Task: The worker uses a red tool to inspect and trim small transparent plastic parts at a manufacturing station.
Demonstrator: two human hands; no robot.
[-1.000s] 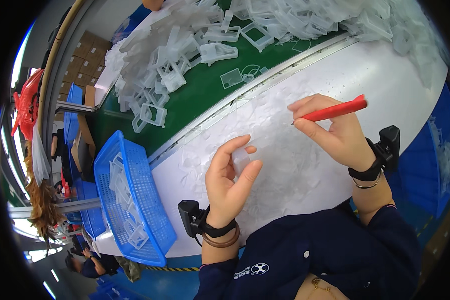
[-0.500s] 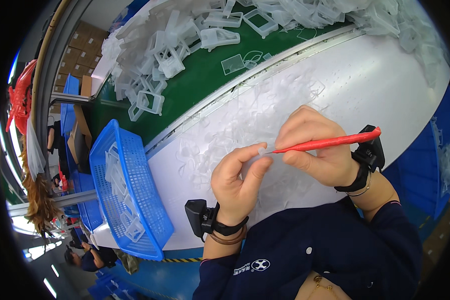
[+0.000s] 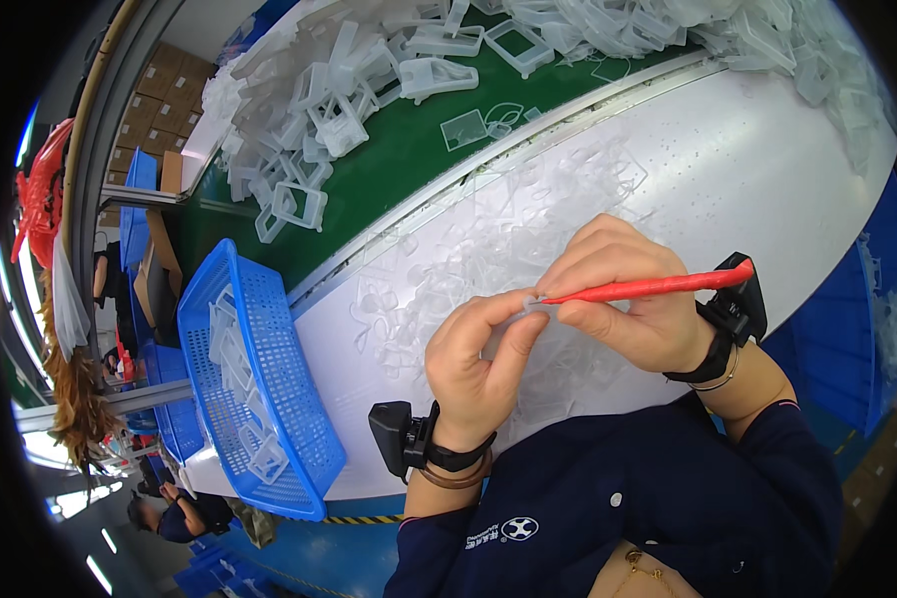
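Note:
Between thumb and forefinger, my left hand (image 3: 480, 354) pinches a small translucent plastic piece (image 3: 531, 303), mostly hidden by the fingertips. My right hand (image 3: 628, 294) is closed round a slim red-wrapped tool (image 3: 658, 286), gripped like a pen. Its narrow tip points left and meets the small piece, and the fingertips of both hands nearly touch. What kind of tip it has is too small to tell. Beneath the hands, a heap of thin translucent plastic scraps (image 3: 448, 289) is spread over the white table (image 3: 738, 149).
To the left stands a blue perforated basket (image 3: 299, 429) with translucent frames inside. Past the table's metal edge, a green conveyor belt (image 3: 394, 149) carries piled translucent plastic frames (image 3: 344, 120). A blue bin (image 3: 837, 309) is at the right. Another person (image 3: 179, 513) works at the lower left.
My right hand and the red tool have shifted slightly left, bringing the tip closer against the small piece. My left hand has moved slightly right.

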